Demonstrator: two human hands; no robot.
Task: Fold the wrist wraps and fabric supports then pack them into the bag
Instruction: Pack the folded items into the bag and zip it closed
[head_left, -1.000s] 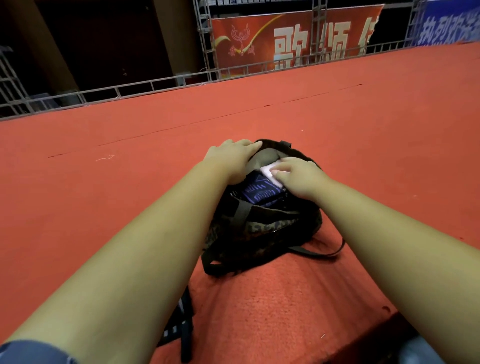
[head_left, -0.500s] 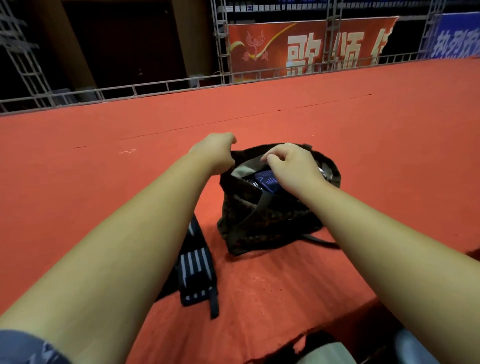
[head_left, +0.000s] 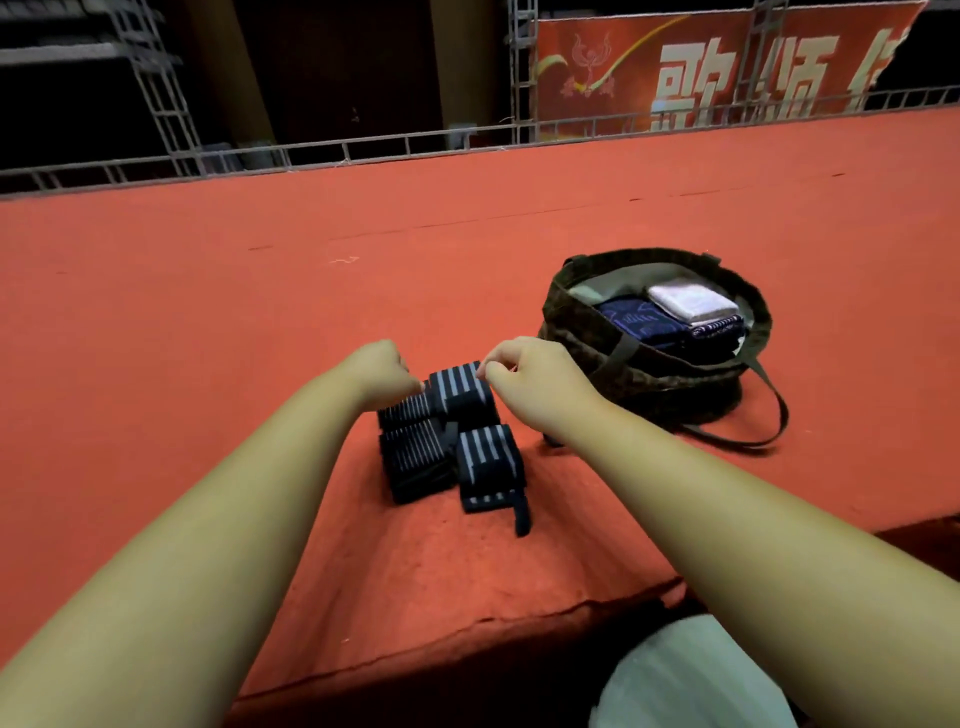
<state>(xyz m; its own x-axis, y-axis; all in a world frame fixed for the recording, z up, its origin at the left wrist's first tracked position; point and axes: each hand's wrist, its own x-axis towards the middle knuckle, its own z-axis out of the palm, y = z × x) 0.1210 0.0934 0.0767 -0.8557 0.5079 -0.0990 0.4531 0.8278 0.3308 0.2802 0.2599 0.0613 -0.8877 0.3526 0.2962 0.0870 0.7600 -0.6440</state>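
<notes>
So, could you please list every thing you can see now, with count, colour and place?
dark striped wrist wraps: a pile, count unclear, navy with pale stripes, on the carpet left of the bag
camouflage fabric bag: one, green-brown, open, on the carpet at right
folded white cloth: one, inside the bag
folded blue patterned fabric: inside the bag
red carpet: one
red banner: one, behind the railing
left hand, right hand: both pinching the top wrap

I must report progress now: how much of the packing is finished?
Done: a white folded cloth and dark blue folded fabrics lie in the open bag. In hand: left hand and right hand pinch the striped wrist wraps on the red carpet. Left: folding these, then bagging them.
</notes>
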